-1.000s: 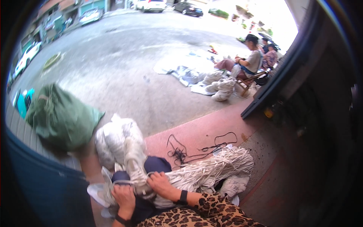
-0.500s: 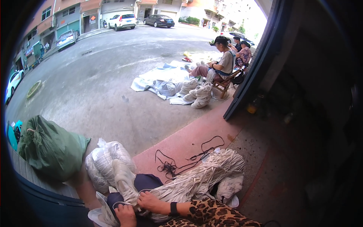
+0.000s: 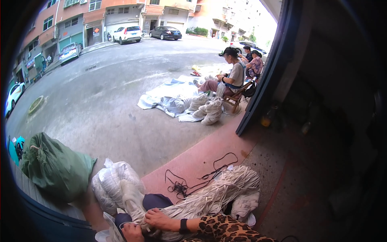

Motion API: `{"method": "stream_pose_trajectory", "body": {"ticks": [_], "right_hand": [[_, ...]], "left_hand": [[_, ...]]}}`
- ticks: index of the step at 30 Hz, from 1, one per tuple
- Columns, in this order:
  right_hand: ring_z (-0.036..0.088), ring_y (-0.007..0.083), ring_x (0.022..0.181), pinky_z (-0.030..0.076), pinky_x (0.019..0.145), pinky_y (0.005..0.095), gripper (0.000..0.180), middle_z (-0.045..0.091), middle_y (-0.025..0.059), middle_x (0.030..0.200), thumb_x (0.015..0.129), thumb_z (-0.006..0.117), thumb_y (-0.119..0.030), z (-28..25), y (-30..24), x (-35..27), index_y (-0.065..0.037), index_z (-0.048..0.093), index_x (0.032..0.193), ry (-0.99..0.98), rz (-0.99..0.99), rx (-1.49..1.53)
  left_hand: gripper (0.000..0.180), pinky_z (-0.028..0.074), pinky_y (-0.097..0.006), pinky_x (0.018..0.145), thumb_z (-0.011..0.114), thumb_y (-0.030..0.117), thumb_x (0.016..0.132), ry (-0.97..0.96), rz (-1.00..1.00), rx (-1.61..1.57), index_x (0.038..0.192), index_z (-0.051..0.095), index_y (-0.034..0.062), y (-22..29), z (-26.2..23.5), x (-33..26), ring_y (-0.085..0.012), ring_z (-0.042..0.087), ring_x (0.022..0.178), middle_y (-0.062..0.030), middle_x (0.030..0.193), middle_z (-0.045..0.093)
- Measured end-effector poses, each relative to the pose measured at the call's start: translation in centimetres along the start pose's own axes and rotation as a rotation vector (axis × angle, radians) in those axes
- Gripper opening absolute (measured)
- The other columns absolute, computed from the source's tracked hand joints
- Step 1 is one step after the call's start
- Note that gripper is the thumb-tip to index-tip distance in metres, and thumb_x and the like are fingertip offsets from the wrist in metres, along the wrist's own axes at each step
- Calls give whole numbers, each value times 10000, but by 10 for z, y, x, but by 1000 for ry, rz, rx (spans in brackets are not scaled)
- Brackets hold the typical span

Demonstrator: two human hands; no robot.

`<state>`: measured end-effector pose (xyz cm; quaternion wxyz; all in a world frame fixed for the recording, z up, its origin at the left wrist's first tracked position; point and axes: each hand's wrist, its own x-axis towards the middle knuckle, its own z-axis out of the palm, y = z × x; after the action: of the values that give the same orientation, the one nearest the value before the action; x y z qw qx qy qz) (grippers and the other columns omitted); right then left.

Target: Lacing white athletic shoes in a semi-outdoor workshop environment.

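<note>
My left hand [image 3: 132, 232] is closed at the bottom of the view, with a thin loop of off-white cord at its fingertips. Just right of it and a little higher, my right hand [image 3: 158, 220] has its fingers pinched on cord beside a hanging bundle of off-white cords [image 3: 132, 198]. Dark blue cloth [image 3: 156, 201] shows behind the hands, over my lap. A large heap of flat off-white cords [image 3: 217, 189] spreads to the right, partly under my right forearm with its black wristband. The exact grip of the fingers is small and partly hidden.
A clear plastic bag of white bundles [image 3: 115, 181] and a big green sack [image 3: 58, 167] stand to the left. Tangled black cord [image 3: 181, 187] lies on the reddish floor strip. A seated co-worker [image 3: 234, 76] sits beyond, near cord bundles [image 3: 209, 111] and a pale sheet [image 3: 157, 97].
The scene sits slightly lower in the picture. My right hand has shifted slightly left and down, and the cord loop that showed above it no longer shows.
</note>
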<state>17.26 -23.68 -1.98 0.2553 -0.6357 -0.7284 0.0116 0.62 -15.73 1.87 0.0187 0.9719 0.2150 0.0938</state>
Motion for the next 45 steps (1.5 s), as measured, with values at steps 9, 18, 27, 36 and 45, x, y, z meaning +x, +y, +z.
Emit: {"method": "stream_pose_trajectory", "body": {"ticks": [9,18,27,36,45], "right_hand": [[508,257,809,387,701,341,148,534,81,826,750,556,-87,-24,-17,8,-63,539,895,180,104,403],[527,284,759,424,672,344,92,552,104,769,777,590,-93,-14,-18,14,-49,595,858,267,188,623],[542,297,763,432,668,364,92,573,118,779,777,582,-95,-15,-19,21,-37,597,847,271,228,624],[559,299,743,442,660,359,105,592,138,761,780,587,-105,-10,-14,18,-41,619,857,228,370,624],[564,329,774,444,682,384,152,594,168,798,796,539,-124,-13,-27,21,-17,605,880,157,391,639]], "left_hand": [[133,449,-332,665,582,84,809,97,-348,-806,885,618,-19,18,-31,19,-254,577,722,-141,783,609],[149,441,-239,607,572,69,834,63,-467,-1004,934,616,-32,9,-6,10,-94,539,669,-42,756,617],[164,360,-206,487,562,96,854,47,-653,-1315,939,630,-25,23,-46,28,-43,441,548,9,672,551],[173,438,-301,590,563,109,834,76,-483,-876,930,626,-21,17,-19,27,-171,553,622,-119,717,613],[173,446,-341,663,558,92,814,182,-430,-737,940,623,-8,20,-23,21,-277,576,720,-169,785,610]]}}
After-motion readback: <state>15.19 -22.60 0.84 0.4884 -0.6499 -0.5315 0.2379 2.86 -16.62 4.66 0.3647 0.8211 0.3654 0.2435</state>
